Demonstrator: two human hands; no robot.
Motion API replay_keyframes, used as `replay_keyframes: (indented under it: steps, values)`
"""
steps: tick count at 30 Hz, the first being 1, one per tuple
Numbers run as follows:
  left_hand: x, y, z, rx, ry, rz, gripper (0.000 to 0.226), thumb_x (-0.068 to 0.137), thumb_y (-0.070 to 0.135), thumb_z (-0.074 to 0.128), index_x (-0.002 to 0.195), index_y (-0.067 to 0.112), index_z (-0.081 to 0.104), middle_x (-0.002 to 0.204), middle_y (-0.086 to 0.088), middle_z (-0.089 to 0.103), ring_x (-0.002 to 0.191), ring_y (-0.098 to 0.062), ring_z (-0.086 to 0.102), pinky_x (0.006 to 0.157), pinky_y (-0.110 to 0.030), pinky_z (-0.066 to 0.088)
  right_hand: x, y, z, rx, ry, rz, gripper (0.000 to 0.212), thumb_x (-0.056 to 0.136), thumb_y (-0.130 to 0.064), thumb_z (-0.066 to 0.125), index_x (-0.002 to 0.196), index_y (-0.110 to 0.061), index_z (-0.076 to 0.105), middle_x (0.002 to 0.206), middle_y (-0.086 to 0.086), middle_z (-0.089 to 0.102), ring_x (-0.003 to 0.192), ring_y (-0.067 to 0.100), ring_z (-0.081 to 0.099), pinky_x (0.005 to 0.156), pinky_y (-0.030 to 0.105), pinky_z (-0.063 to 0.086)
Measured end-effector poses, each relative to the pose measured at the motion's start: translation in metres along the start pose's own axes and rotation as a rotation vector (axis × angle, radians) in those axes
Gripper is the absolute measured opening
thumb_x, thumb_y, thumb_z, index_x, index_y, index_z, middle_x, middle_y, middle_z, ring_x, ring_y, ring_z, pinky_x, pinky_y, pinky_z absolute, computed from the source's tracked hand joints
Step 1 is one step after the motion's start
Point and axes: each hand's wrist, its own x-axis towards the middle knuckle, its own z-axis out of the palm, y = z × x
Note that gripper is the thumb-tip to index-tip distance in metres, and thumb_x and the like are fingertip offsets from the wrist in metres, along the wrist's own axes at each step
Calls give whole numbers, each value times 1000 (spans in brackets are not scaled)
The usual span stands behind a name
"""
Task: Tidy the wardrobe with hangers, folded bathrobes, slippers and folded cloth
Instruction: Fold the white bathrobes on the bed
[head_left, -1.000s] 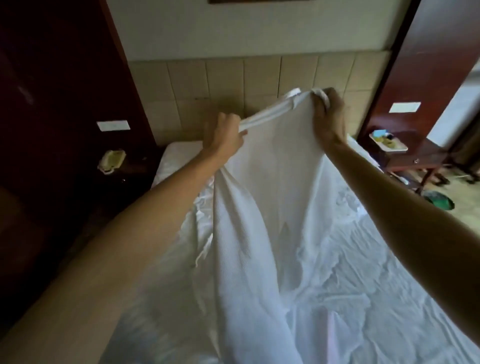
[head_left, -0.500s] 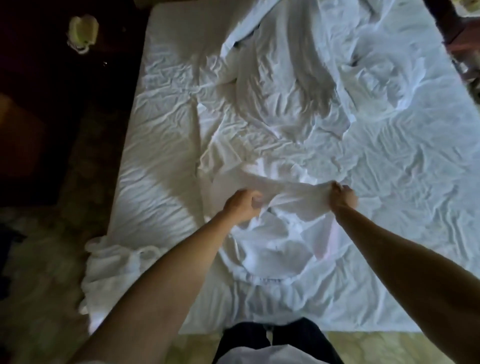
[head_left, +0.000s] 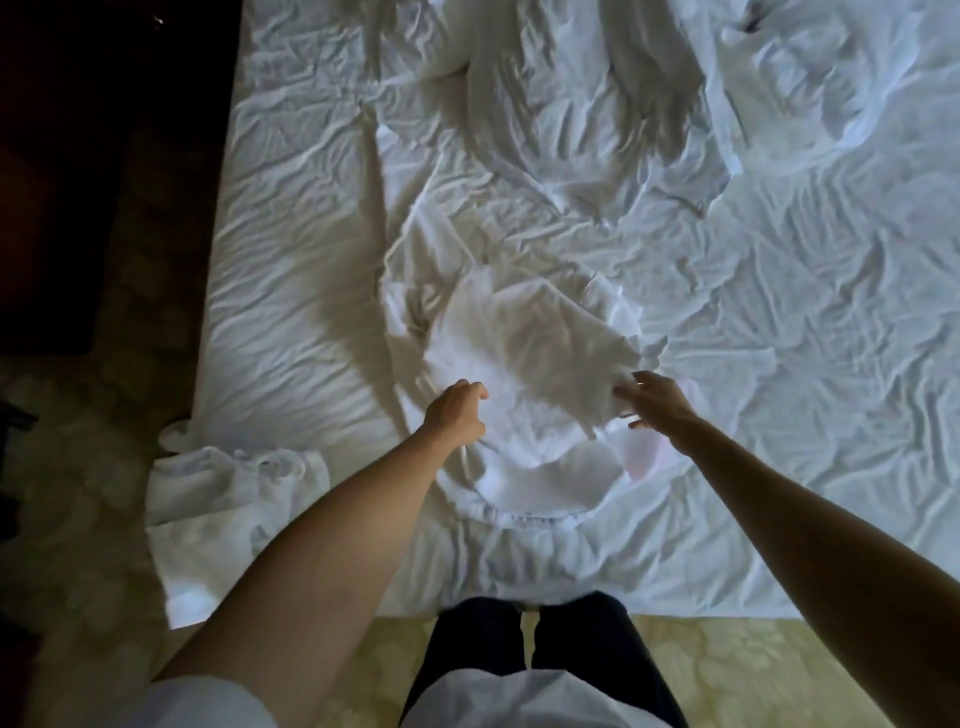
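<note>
Folding bathrobe (head_left: 524, 353) on bed (head_left: 291, 291) | left hand (head_left: 457, 413) gripping near edge, right hand (head_left: 657, 397) loose-fingered, touching edge | best: square corners, smooth flat before next fold.

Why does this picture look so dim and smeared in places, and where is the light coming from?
Head view: light falls mostly on the bed, while the floor at the left edge sinks into near black. The white cloth between the left hand and right hand is smeared by motion blur. Long arm shadows cross the sheet. The wide lens bows the bed's edges.
</note>
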Motion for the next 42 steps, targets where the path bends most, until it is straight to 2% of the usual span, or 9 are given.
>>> replay_keyframes:
  steps: [4,8,13,16,20,27,30,35,42]
  values:
    - [15,-11,20,44,-26,-46,53,85,8,64,136,16,51,136,-6,50,125,-25,51,95,-34,47,18,13,21,-285,7,-124,45,83,-42,75,117,-16,61,100,-1,67,81,19,66,74,38,57]
    - [38,-23,24,113,156,-125,58,86,13,64,140,15,42,139,-8,40,129,-27,44,97,-38,45,22,-3,56,-407,432,-491,45,80,-37,77,111,-16,52,107,-3,58,78,19,57,59,33,48]
    - [92,-42,-2,-298,334,-542,74,82,35,71,144,10,38,141,-15,49,130,-34,48,103,-39,43,52,-33,106,-428,288,-639,42,81,-33,76,111,-17,53,107,-2,56,71,11,56,47,23,43]
    - [98,-6,16,-440,136,-235,41,87,29,62,125,12,60,124,-12,67,116,-31,63,93,-35,53,74,-51,127,-365,261,-583,51,80,-49,73,117,-20,54,116,-1,54,90,16,59,68,35,53]
    - [73,52,69,-576,-74,15,57,82,40,58,131,11,57,122,-12,69,113,-29,65,94,-39,54,99,-61,142,-494,108,-278,76,74,-47,80,134,-16,44,127,9,45,114,29,49,95,39,43]
    - [59,24,76,-695,-102,-1,24,82,44,69,97,25,70,90,8,72,84,-9,65,85,-32,53,113,-43,144,-494,175,-187,62,77,-6,64,132,-14,38,123,18,57,106,39,58,79,36,40]
    - [63,-2,53,-703,50,-97,39,82,58,64,93,20,71,91,4,74,91,-16,68,84,-33,54,113,-40,143,-493,207,-223,59,78,-8,61,132,-15,38,116,21,63,99,40,62,72,35,39]
    - [97,-51,19,-581,465,-350,21,90,28,62,109,19,62,110,-1,67,100,-22,65,83,-32,50,119,-42,144,-472,362,-282,63,74,-20,70,131,-11,44,128,13,51,107,37,55,79,42,46]
    - [156,-117,-11,-536,567,-473,29,95,19,57,123,12,54,126,-9,57,115,-28,58,94,-38,49,135,-93,194,-516,486,-875,44,76,-30,62,115,-11,58,111,8,55,99,24,49,86,36,43]
